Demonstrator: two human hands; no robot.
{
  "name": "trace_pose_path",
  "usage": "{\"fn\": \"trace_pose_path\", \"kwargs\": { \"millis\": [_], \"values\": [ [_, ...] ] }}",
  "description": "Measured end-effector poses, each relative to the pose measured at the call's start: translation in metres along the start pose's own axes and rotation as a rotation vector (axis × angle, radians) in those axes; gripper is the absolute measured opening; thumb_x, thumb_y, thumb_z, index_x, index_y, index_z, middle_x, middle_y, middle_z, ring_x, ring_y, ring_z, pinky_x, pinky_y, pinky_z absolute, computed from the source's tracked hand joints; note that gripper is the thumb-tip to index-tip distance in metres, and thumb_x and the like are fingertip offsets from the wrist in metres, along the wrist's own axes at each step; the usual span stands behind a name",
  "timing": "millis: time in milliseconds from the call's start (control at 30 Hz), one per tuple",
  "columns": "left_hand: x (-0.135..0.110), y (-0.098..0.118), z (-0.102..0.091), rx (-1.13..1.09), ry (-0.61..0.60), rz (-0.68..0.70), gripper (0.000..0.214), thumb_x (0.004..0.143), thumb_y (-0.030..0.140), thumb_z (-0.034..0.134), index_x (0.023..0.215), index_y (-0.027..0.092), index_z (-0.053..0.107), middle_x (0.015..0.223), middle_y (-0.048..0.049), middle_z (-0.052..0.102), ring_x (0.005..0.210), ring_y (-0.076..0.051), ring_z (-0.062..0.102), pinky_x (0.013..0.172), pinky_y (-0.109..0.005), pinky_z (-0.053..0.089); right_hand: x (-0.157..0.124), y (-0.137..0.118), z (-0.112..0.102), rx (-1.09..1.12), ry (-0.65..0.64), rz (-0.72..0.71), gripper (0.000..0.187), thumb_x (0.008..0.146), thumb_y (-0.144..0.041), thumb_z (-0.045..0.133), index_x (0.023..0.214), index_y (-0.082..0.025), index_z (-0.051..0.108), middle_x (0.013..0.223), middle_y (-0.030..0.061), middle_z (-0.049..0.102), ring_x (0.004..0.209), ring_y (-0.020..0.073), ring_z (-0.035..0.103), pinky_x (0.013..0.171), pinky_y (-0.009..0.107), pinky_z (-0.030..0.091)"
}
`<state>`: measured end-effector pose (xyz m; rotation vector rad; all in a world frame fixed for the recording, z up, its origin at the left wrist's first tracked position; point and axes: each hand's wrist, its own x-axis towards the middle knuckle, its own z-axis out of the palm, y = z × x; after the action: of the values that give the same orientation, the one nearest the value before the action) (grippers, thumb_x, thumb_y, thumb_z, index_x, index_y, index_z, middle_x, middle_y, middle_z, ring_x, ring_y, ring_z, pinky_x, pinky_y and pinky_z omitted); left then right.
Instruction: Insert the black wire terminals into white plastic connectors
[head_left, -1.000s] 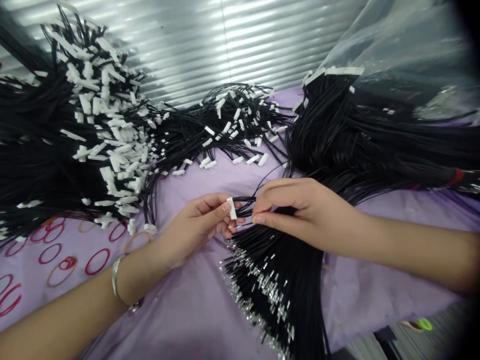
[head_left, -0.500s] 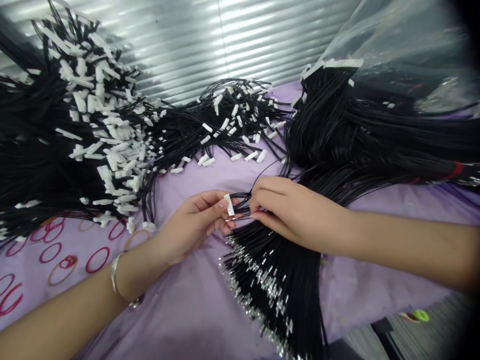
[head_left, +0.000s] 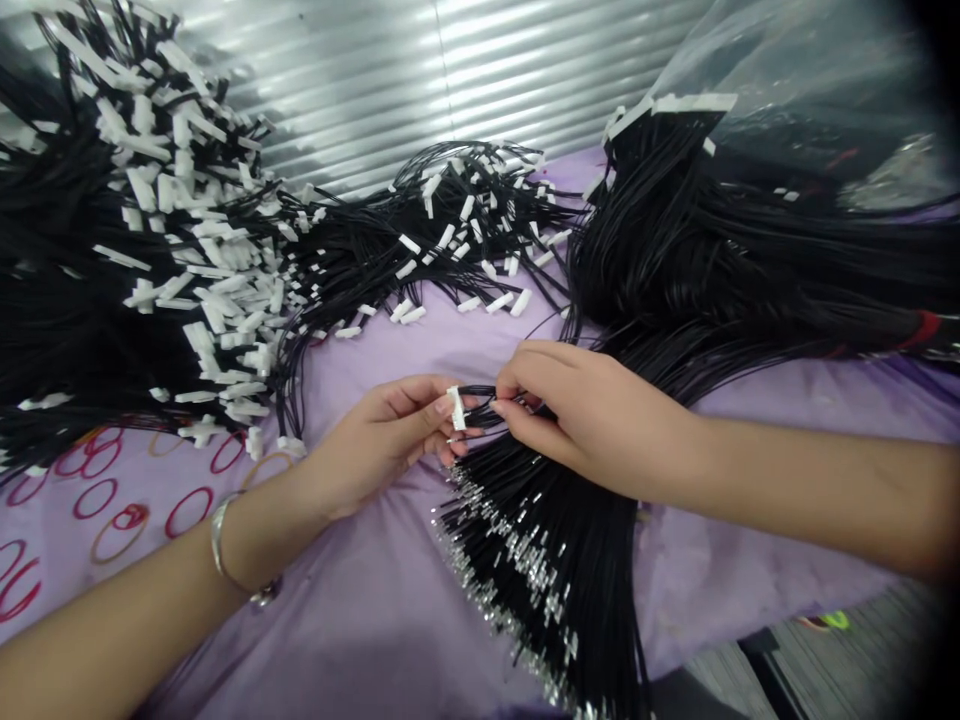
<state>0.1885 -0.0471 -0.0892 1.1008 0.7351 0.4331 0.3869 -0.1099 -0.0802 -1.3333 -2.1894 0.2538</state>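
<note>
Between the thumb and fingers of my left hand (head_left: 405, 425) is a small white connector housing (head_left: 457, 408). Several thin black wires (head_left: 480, 392) run from its right side to my right hand (head_left: 577, 405). My right thumb and forefinger are pinched on a black wire close to the housing; the exact grip is partly hidden by the fingers. Below both hands a fan of loose black wires (head_left: 570, 540) lies spread, their metal terminal tips (head_left: 517, 560) pointing down and left.
On the left rises a big heap of black wires with white connectors (head_left: 217, 270). A smaller pile (head_left: 465, 220) lies at the back. Thick wire bundles (head_left: 697, 270) and a clear plastic bag (head_left: 817, 100) are at right. Rubber bands (head_left: 120, 510) lie on the purple cloth (head_left: 360, 620).
My right fingers have shifted slightly up and left along the wires. A metal-tipped wire end seen below the housing before is now less visible. The whole view has moved a little.
</note>
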Motion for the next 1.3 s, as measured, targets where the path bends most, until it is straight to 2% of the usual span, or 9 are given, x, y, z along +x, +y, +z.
{"fn": "trace_pose_path", "kwargs": {
  "millis": [200, 367, 533, 700, 1067, 1300],
  "values": [
    [0.000, 0.000, 0.000, -0.017, -0.020, 0.001, 0.015, 0.082, 0.026, 0.068, 0.090, 0.014, 0.069, 0.075, -0.0017, 0.066, 0.062, -0.005, 0.060, 0.058, -0.014, 0.050, -0.001, 0.001, -0.001, 0.006, -0.037, 0.006, 0.012, 0.086, -0.019, 0.051, 0.080, -0.012, 0.059, 0.078, 0.0036, 0.058, 0.071, 0.0133, 0.051, 0.066, 0.026, 0.039],
    [0.000, -0.001, -0.002, -0.013, -0.017, 0.004, 0.017, 0.083, 0.027, 0.067, 0.093, 0.013, 0.067, 0.077, -0.0034, 0.068, 0.062, -0.006, 0.061, 0.058, -0.015, 0.051, 0.001, 0.004, 0.001, -0.004, 0.023, -0.067, 0.014, 0.089, -0.017, 0.048, 0.082, -0.011, 0.058, 0.079, 0.0044, 0.058, 0.072, 0.0131, 0.052, 0.066, 0.025, 0.040],
    [0.001, -0.001, -0.001, -0.012, -0.020, 0.007, 0.019, 0.080, 0.028, 0.070, 0.090, 0.012, 0.067, 0.075, -0.0038, 0.068, 0.061, -0.007, 0.061, 0.055, -0.014, 0.048, 0.001, 0.008, 0.005, -0.119, 0.092, -0.197, 0.021, 0.092, -0.017, 0.042, 0.081, -0.011, 0.058, 0.079, 0.0071, 0.058, 0.073, 0.0152, 0.051, 0.066, 0.028, 0.043],
    [0.002, -0.001, -0.001, -0.009, -0.014, 0.007, 0.019, 0.080, 0.029, 0.071, 0.089, 0.012, 0.067, 0.070, -0.0028, 0.067, 0.059, -0.007, 0.061, 0.056, -0.014, 0.049, 0.001, 0.012, 0.011, -0.203, 0.174, -0.292, 0.019, 0.092, -0.012, 0.042, 0.081, -0.010, 0.058, 0.078, 0.0079, 0.057, 0.073, 0.0162, 0.051, 0.066, 0.029, 0.044],
    [0.001, 0.002, -0.002, -0.055, -0.018, -0.043, 0.016, 0.076, 0.026, 0.074, 0.081, 0.012, 0.069, 0.067, -0.0039, 0.069, 0.056, -0.007, 0.062, 0.053, -0.013, 0.051, 0.002, 0.011, 0.012, -0.297, 0.237, -0.392, 0.019, 0.093, -0.010, 0.042, 0.086, -0.009, 0.060, 0.080, 0.0085, 0.059, 0.078, 0.0172, 0.050, 0.071, 0.029, 0.046],
    [0.004, 0.004, -0.002, -0.077, -0.022, -0.043, 0.016, 0.075, 0.023, 0.074, 0.080, 0.010, 0.068, 0.068, -0.0047, 0.070, 0.055, -0.007, 0.062, 0.051, -0.012, 0.050, 0.004, 0.013, 0.016, -0.285, 0.217, -0.398, 0.017, 0.092, -0.010, 0.044, 0.084, -0.010, 0.060, 0.081, 0.0080, 0.061, 0.078, 0.0171, 0.052, 0.071, 0.029, 0.048]
  ]
}}
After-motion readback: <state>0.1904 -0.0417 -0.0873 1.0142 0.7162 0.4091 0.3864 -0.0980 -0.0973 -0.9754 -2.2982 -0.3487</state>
